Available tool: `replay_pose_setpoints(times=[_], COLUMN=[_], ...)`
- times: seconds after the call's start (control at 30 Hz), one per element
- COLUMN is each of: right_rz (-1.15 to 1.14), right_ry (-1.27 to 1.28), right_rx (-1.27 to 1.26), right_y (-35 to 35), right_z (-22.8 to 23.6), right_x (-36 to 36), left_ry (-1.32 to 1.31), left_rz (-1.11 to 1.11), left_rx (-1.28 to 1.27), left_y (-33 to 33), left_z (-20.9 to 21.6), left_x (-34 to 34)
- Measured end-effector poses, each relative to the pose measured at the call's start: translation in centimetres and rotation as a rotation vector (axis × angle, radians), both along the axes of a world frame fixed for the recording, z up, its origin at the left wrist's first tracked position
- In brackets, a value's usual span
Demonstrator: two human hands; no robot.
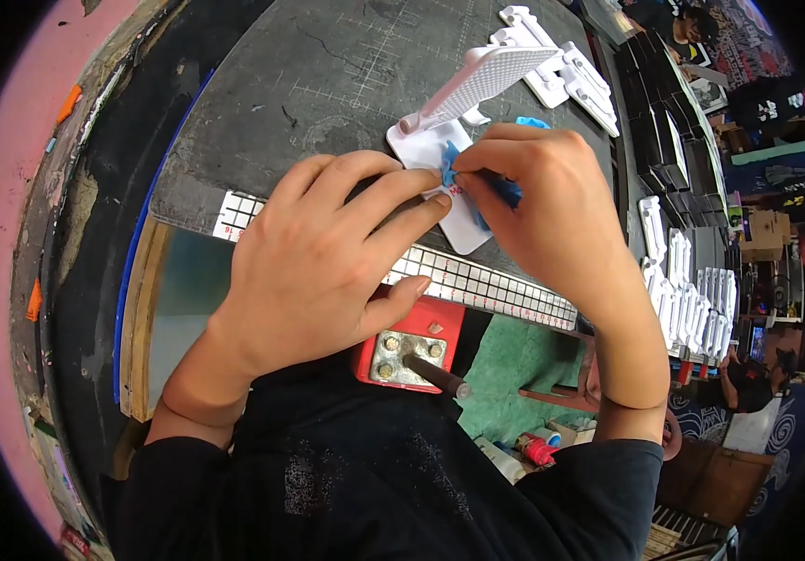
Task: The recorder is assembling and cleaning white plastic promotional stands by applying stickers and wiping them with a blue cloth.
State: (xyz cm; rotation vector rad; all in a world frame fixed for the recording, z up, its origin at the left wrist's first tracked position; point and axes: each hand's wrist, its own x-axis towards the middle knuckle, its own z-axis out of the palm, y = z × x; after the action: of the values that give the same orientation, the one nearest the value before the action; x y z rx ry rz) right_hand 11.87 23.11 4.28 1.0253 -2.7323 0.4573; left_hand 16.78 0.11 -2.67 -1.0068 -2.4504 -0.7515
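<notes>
A white folding stand, likely for a phone, stands on the dark worktop; its flat base (463,224) lies near the front edge and its textured back plate (487,82) rises up to the right. My left hand (328,252) is open, fingers stretched out, with fingertips resting at the base near a small red print. Pinched between the thumb and fingers of my right hand (552,192) is a blue cloth (449,163), pressed against the base. Part of the cloth is hidden under that hand.
Several folded white stands (561,75) lie at the far right of the worktop (300,103). A white gridded ruler strip (487,283) runs along its front edge. Stacked black boxes (660,122) and more white stands (688,290) are on the right. Below sits a red bolted metal piece (410,351).
</notes>
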Motion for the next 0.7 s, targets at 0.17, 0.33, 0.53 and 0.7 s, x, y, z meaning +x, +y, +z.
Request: replay_pose_setpoints(times=[0.17, 0.33, 0.53, 0.7], right_rz=[-0.087, 0.012, -0.036, -0.039], right_ry=[-0.184, -0.051, -0.156, -0.039], right_rx=[-0.106, 0.027, -0.142, -0.066], right_y=[0.4, 0.2, 0.7, 0.4], right_z=[0.8, 0.4, -0.1, -0.3], right_x=[-0.7, -0.1, 0.1, 0.2], left_ry=[0.059, 0.022, 0.043, 0.011], left_rz=[0.003, 0.004, -0.005, -0.013], left_rx=[0.005, 0.021, 0.044, 0.048], left_y=[-0.2, -0.2, -0.2, -0.2], left_z=[0.1, 0.1, 0.0, 0.1], left_x=[0.1, 0.3, 0.2, 0.1])
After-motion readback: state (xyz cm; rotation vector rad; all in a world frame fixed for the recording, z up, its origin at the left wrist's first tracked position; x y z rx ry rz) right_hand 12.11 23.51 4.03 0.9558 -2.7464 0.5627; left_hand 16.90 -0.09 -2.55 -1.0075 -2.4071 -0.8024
